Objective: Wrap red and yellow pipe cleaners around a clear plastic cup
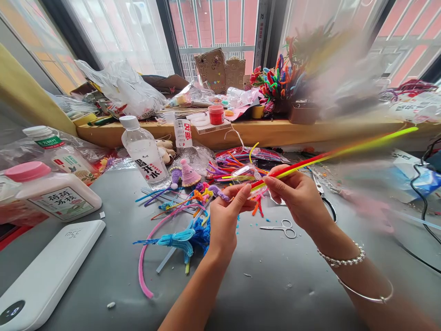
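Left hand (223, 216) pinches near ends of red and yellow pipe cleaners (320, 157); right hand (296, 195) grips same pair just beside, far ends rising to right, blurred. Blue tassel (181, 240) lies beside left hand, partly hidden. Scissors (281, 227) lie near right hand. Behind hands, coloured heap (223, 174). Power bank (51, 276) occupies left of bench (262, 294); wooden ledge (103, 136) bounds back. Small scraps (248, 275) lie between forearms.
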`<state>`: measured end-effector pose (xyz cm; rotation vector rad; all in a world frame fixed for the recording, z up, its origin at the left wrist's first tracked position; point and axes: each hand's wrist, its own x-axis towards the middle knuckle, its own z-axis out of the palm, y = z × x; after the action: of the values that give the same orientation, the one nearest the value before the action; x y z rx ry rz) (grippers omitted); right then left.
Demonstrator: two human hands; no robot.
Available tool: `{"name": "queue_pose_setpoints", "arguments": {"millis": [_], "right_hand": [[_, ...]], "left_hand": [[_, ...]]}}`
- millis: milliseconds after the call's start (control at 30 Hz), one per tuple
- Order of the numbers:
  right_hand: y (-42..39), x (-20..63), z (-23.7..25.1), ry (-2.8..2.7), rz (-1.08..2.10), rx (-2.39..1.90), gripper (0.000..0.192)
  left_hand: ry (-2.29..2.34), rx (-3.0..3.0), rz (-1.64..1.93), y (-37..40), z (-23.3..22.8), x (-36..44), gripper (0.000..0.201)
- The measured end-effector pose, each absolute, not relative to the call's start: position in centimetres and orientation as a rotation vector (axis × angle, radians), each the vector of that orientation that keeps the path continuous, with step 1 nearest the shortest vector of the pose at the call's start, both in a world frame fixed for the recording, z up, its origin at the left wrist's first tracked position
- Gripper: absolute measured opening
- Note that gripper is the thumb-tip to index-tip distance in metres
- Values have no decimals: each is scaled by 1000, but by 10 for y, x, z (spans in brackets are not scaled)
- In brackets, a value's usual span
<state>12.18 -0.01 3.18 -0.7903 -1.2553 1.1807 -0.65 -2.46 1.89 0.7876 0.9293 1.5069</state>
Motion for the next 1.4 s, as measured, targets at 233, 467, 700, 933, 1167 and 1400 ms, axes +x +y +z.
{"name": "queue_pose_setpoints", "arguments": {"millis": [233, 467, 700, 933, 1167, 1400], "right_hand": [[1, 122, 31, -1267, 1171, -800, 15], [0, 122, 32, -1257, 1134, -882, 24], [2, 124, 28, -1304, 1102, -947, 36], [2, 124, 29, -1310, 1111, -935, 36], [3, 123, 30, -1282, 1135, -876, 28], [3, 123, 29, -1270, 1124, -870, 26]], "left_hand": [[934, 760, 1500, -24, 18, -7, 17], [899, 782, 1502, -24, 16, -7, 16], [925, 808, 1506, -25, 16, -7, 14], [951, 802, 1515, -25, 17, -6, 17], [957, 792, 1509, -25, 18, -6, 16], [953, 816, 1516, -26, 18, -5, 17]]}}
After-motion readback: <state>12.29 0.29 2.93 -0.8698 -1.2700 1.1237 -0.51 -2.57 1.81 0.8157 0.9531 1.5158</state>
